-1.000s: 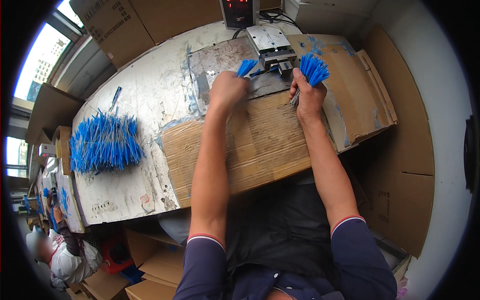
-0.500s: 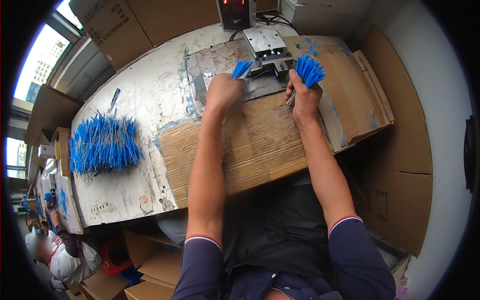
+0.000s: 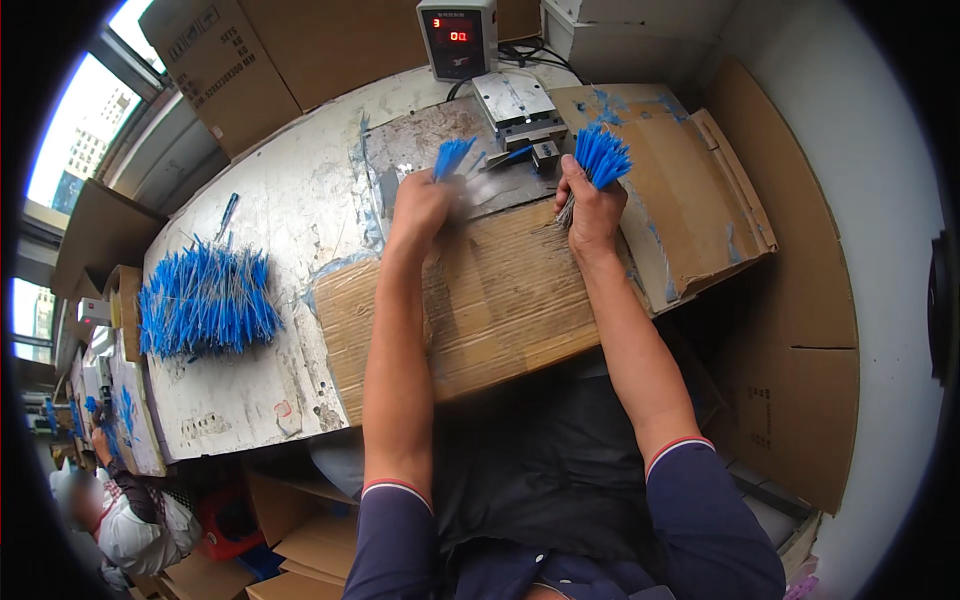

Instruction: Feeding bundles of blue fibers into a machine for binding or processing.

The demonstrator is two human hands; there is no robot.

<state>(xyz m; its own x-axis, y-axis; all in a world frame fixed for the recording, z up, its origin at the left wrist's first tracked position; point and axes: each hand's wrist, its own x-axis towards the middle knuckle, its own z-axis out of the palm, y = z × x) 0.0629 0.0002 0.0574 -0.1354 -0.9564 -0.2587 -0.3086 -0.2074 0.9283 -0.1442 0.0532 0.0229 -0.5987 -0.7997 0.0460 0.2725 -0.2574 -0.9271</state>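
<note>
My left hand (image 3: 420, 208) is closed round a small bunch of blue-tipped wires (image 3: 453, 158), tips upward; its fingers are partly blurred. A thicker bunch of blue-tipped wires (image 3: 603, 156) stands in my right hand (image 3: 594, 208), closed round the thin grey ends below the tips. Between the hands, at the front of a small metal fixture (image 3: 515, 105), lies a single blue piece (image 3: 518, 154) close to its block. A large pile of the same blue-tipped wires (image 3: 210, 300) rests on the white table (image 3: 300, 200) at the left.
Behind the fixture stands a box with a red display (image 3: 457, 40) and black cables. Flat cardboard (image 3: 500, 290) covers the table's front, and more taped cardboard (image 3: 700, 200) lies at the right. A pen-like tool (image 3: 228, 215) lies beyond the pile. Another person (image 3: 140, 520) sits far left.
My left hand has moved left, away from the fixture, with its bunch. A single blue piece now shows at the fixture. The display's red digits differ, and the whole view has shifted slightly.
</note>
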